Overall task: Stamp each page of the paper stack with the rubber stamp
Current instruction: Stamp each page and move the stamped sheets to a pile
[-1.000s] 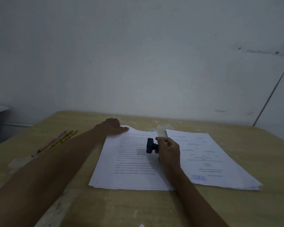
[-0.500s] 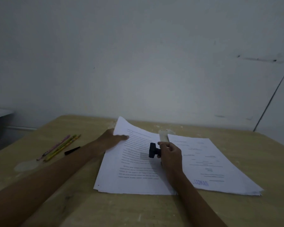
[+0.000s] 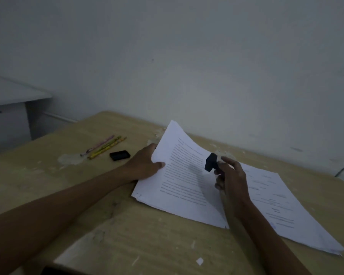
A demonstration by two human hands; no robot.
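Stamp (image 3: 211, 162) gripped in right hand (image 3: 229, 178); left hand (image 3: 145, 164) pinches one lifted page (image 3: 179, 155). Two paper stacks, three pencils (image 3: 105, 146) on table (image 3: 147, 235).

Bare table (image 3: 157, 231) near; pencils (image 3: 105, 146), perhaps ink pad (image 3: 120, 155), far left.

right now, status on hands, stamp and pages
Left hand pinches top page, far edge lifted off left stack. Right hand grips rubber stamp, held above the page. Right stack flat alongside. Nothing in the way.
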